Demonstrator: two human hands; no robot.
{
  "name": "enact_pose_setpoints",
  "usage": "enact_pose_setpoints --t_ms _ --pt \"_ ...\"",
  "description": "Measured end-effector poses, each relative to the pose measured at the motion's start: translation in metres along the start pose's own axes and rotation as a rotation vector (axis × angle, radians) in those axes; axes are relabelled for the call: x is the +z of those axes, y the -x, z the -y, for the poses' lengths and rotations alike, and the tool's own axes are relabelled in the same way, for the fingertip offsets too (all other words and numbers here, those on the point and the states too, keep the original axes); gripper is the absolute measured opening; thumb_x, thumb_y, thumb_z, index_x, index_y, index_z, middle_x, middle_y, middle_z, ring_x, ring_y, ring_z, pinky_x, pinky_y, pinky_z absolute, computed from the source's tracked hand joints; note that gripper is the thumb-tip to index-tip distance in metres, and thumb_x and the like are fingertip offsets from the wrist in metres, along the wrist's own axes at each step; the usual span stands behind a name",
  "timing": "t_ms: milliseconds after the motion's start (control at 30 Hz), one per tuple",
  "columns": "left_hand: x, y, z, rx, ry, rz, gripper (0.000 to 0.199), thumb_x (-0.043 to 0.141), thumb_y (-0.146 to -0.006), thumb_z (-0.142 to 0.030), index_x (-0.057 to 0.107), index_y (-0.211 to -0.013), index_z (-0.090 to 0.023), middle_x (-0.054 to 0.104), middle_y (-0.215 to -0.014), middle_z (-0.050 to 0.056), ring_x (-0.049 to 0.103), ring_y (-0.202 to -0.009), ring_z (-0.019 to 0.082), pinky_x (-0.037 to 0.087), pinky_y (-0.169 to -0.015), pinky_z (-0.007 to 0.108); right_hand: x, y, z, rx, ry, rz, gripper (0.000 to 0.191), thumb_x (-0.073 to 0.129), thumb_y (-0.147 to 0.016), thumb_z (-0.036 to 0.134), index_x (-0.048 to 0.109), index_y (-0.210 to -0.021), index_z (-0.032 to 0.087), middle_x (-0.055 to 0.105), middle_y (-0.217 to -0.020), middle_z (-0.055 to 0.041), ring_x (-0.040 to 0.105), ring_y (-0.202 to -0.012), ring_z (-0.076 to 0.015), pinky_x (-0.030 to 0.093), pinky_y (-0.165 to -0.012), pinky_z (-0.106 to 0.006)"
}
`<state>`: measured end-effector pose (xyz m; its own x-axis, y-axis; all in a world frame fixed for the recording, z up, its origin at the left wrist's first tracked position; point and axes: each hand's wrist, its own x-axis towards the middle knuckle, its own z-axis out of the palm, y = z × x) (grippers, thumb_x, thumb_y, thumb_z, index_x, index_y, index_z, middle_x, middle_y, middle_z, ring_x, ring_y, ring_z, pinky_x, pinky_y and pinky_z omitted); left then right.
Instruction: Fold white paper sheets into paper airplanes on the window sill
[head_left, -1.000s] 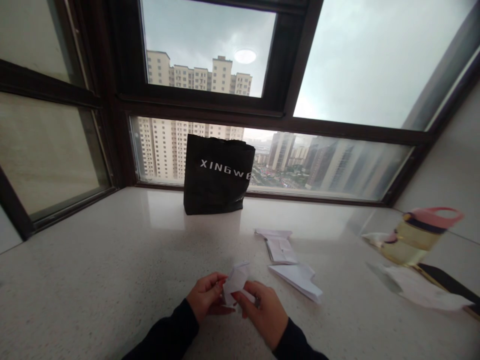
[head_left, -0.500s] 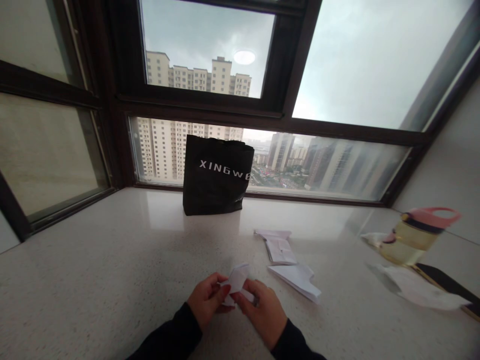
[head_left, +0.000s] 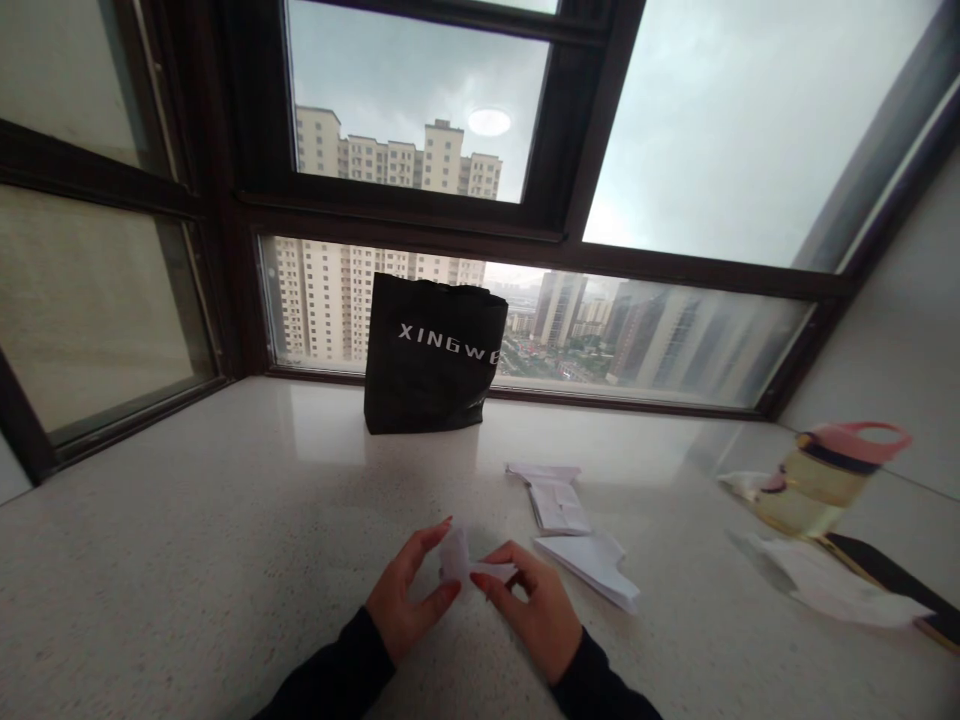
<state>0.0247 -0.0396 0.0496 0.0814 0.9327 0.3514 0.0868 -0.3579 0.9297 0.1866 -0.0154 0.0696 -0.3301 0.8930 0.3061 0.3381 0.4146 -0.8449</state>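
Note:
A small piece of folded white paper (head_left: 454,552) stands up between my two hands, just above the counter. My left hand (head_left: 405,592) has its thumb at the paper's lower edge and its index finger by the upper edge, holding it loosely. My right hand (head_left: 536,605) pinches a narrow part of the same paper between thumb and fingers. Two other folded papers lie to the right: a T-shaped one (head_left: 559,505) and, nearer to me, a pointed one (head_left: 596,565).
A black bag (head_left: 431,375) with white lettering stands by the window. At the right are a bottle with a pink lid (head_left: 821,480), a crumpled white packet (head_left: 829,580) and a dark flat object (head_left: 889,575). Speckled white counter (head_left: 187,560) spreads beneath everything.
My left fingers have opened out from a closer grip, and the paper now stands more upright. My right hand has shifted slightly right, with a narrow paper part showing in its pinch.

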Motion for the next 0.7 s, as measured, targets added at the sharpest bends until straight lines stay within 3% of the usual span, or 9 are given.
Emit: enact_pose_setpoints --t_ms 67,100,267,567,700 --pt "0.000 0.001 -0.001 0.074 -0.016 -0.014 0.053 0.059 -0.066 -0.030 0.035 -0.112 -0.019 0.041 -0.120 0.012 0.037 -0.110 0.022 0.028 -0.091 0.036 -0.001 0.003 0.005 -0.122 0.177 0.038 0.008 0.055 -0.069 0.023 0.057 -0.067 0.016 0.056 -0.060 -0.0008 0.050 -0.054 -0.0124 0.039 -0.052 -0.024" --pt "0.001 0.002 -0.002 0.093 -0.031 -0.009 0.051 0.057 -0.068 -0.029 0.034 -0.112 -0.020 0.045 -0.116 0.011 0.041 -0.107 0.022 0.032 -0.089 0.034 -0.001 0.004 0.007 -0.166 0.230 0.063 0.006 0.054 -0.069 0.021 0.058 -0.068 0.016 0.056 -0.062 -0.0011 0.050 -0.055 -0.0125 0.039 -0.053 -0.023" --pt "0.004 0.007 -0.011 0.005 -0.113 0.020 0.014 0.046 -0.075 -0.032 0.048 -0.083 -0.021 0.059 -0.080 0.003 0.057 -0.074 0.016 0.045 -0.062 0.024 0.002 0.006 0.007 -0.159 0.311 0.079 0.005 0.055 -0.067 0.018 0.059 -0.070 0.017 0.055 -0.062 0.0004 0.048 -0.054 -0.0116 0.037 -0.052 -0.022" --pt "0.008 0.009 -0.001 0.010 -0.265 0.024 0.008 0.040 -0.073 -0.022 0.047 -0.077 -0.020 0.058 -0.073 0.002 0.055 -0.067 0.015 0.043 -0.059 0.023 0.001 0.001 -0.001 -0.006 0.129 0.061 0.010 0.055 -0.069 0.025 0.059 -0.067 0.015 0.055 -0.055 0.0015 0.049 -0.052 -0.0111 0.038 -0.050 -0.020" --pt "0.005 0.007 0.002 -0.037 -0.333 0.003 0.007 0.042 -0.072 -0.023 0.047 -0.075 -0.020 0.057 -0.068 -0.001 0.054 -0.060 0.013 0.041 -0.053 0.021 0.006 -0.001 -0.011 0.104 -0.137 0.118 0.018 0.059 -0.064 0.032 0.054 -0.064 0.015 0.054 -0.051 0.0029 0.050 -0.046 -0.0099 0.039 -0.046 -0.020"
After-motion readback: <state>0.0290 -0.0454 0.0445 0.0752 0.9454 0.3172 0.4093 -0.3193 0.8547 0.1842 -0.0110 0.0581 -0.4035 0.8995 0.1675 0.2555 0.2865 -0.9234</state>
